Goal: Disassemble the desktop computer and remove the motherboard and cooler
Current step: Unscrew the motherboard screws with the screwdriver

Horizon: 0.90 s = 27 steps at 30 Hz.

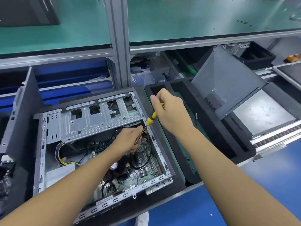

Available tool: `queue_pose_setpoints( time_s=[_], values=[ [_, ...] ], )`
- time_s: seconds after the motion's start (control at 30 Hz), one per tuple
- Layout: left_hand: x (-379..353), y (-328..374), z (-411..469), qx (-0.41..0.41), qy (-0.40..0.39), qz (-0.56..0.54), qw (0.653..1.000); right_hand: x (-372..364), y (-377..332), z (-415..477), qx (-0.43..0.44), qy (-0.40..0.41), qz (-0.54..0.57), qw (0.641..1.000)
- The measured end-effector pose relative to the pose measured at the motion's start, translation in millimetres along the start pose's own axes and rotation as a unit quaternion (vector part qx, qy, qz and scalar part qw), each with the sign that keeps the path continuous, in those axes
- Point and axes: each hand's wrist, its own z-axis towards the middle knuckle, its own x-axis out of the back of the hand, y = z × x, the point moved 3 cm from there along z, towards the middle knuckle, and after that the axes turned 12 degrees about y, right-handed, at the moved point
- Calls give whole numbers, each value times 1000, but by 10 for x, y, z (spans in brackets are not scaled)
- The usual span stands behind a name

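Open desktop case (39, 160), lying on its side: green motherboard (146, 162) fills its right half, beneath my left hand (128, 139), which pinches the screwdriver (150, 119) shaft. My right hand (169, 111) grips the yellow-black handle above the case's right rim.

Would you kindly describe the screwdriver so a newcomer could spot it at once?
Find the open computer case lying in the middle. Above its right edge, the right hand grips the screwdriver, its shaft slanting down into the left hand. Its yellow-and-black handle stands out against the grey metal.
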Motion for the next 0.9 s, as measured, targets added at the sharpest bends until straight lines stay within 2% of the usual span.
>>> queue_pose_setpoints(
  time_s=[0.1, 0.17, 0.27, 0.37, 0.43, 0.5, 0.6, 0.63, 0.73, 0.9],
  values=[
    [-63, 378, -60, -40, -37, -75, 996, 194, 89, 88, -47, 100, 2, 994],
    [-206, 628, -49, -59, -21, -97, 993, 363, 146, 120, -66, 152, -11, 986],
    [-511, 855, 35, -105, 26, -63, 992, 692, 243, 76, -58, 223, -62, 971],
    [-914, 877, 132, -75, 6, -25, 997, 991, 408, -52, -64, 244, -126, 959],
    [-1218, 831, 201, -55, -25, 44, 997, 1144, 568, -158, -89, 232, -177, 952],
    [-1541, 741, 252, -35, -72, 145, 986, 1251, 747, -276, -126, 187, -247, 942],
    [-1952, 452, 224, 70, -183, 270, 943, 1334, 1035, -483, -218, 64, -336, 914],
    [-2049, 345, 219, 94, -197, 291, 931, 1340, 1119, -553, -243, 19, -350, 905],
    [-2244, 125, 225, 126, -184, 311, 924, 1361, 1317, -744, -305, -58, -347, 885],
    [-2475, 51, 286, 83, -163, 316, 931, 1381, 1460, -870, -321, -64, -346, 879]
  ],
)
